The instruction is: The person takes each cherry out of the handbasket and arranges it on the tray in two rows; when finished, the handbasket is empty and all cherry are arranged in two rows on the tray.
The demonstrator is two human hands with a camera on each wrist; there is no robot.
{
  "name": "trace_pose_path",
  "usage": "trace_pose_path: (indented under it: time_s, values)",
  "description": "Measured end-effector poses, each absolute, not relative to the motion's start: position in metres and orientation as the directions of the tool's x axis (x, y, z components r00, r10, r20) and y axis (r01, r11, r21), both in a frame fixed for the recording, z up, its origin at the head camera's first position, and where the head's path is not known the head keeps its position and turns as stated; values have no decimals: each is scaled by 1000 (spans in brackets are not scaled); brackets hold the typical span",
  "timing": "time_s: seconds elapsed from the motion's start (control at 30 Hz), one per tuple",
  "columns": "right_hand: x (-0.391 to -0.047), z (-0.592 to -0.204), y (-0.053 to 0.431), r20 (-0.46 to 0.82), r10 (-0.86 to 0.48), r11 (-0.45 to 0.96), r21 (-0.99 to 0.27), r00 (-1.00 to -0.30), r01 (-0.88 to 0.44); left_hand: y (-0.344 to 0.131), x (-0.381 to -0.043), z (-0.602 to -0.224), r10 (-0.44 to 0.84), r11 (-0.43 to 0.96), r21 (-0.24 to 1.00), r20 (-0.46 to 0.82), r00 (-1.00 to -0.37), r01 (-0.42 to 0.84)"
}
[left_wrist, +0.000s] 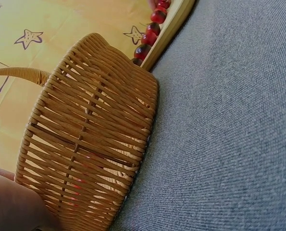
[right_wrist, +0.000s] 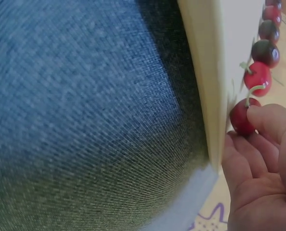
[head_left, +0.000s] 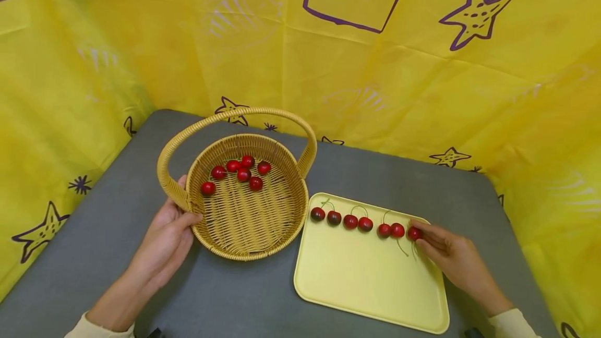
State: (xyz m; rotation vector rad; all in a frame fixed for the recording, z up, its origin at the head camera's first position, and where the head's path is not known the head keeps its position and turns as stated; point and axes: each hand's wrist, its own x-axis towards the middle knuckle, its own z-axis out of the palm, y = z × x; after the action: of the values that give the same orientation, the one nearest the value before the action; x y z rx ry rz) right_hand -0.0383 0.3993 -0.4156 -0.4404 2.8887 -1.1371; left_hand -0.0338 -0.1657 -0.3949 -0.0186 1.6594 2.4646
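A round wicker basket (head_left: 249, 228) with a tall arched handle stands on the left, holding several red cherries (head_left: 243, 174) toward its back. My left hand (head_left: 165, 233) grips the basket's left side near the handle base, thumb over the rim and other fingers mostly hidden behind the wall. On a pale yellow tray (head_left: 366, 280), a row of dark red cherries (head_left: 350, 221) with green stems lies along the far edge. At the row's right end, my right hand (head_left: 455, 257) pinches the last cherry (right_wrist: 243, 117) between thumb and fingers.
The basket's right side sits close to the tray's left edge. A grey cloth (head_left: 235, 296) covers the table. Behind and at both sides hangs a yellow curtain (head_left: 263, 56) with purple starfish drawings.
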Motion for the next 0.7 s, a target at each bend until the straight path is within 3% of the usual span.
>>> trace_pose_path:
  time_s: [0.4, 0.53, 0.7]
  values:
    - [-44, -373, 387, 113, -224, 725, -644, -968, -243, -165, -31, -392, 123, -359, 920, -121, -985, -157]
    - [-52, -352, 354, 156, -297, 608, -730, -942, -313, -164, -31, -390, 119, -352, 921, -132, -984, -167]
    - [-61, -337, 297, 178, -443, 329, -879, -879, -344, -164, -31, -389, 116, -355, 919, -139, -983, -172]
